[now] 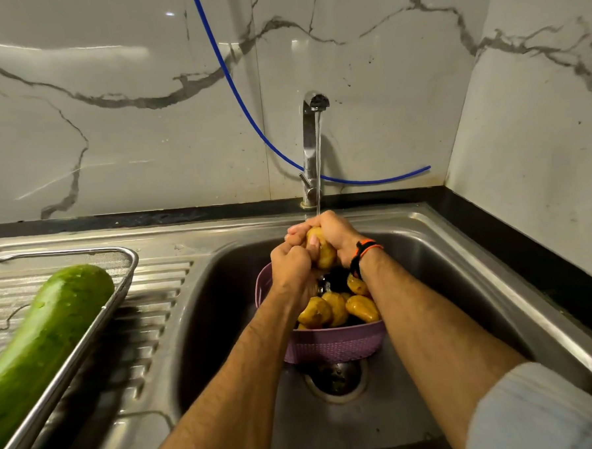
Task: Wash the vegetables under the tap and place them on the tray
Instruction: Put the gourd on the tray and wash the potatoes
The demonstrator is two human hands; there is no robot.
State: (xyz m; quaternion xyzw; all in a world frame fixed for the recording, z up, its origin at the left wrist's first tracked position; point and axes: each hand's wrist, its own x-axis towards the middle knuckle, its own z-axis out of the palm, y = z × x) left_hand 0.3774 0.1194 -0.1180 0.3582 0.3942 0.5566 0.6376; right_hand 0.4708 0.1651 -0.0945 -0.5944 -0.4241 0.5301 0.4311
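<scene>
- Head view: I've got both hands up under the running tap [313,148], over the sink [461,267].
- One potato [321,252] sits between the hands, right under the water stream and above the basket.
- Left grip [295,270]: fingers curled round the potato's left side, holding it.
- Right grip [329,231]: fingers wrapped over the top and right side of the same potato, also holding.
- Right wrist carries one orange-and-black band [364,253].
- One purple basket [332,346] stands in the sink bowl, just above the drain [337,381].
- Potatoes in the basket [336,308]: I count four clearly, maybe a fifth at the left edge; can't tell for sure, the forearms cover part of it. Something dark lies among them, not identifiable.
- One steel mesh tray [87,324] rests on the ribbed drainboard [154,300], left of the bowl.
- One long green gourd [43,340] lies in the tray, its end near the tray's far right corner.
- One blue hose [247,113] hangs down the marble wall and runs behind the tap.
- One light sleeve [544,414] shows on the right arm, lower right.
- No readable brands, labels or writing.
</scene>
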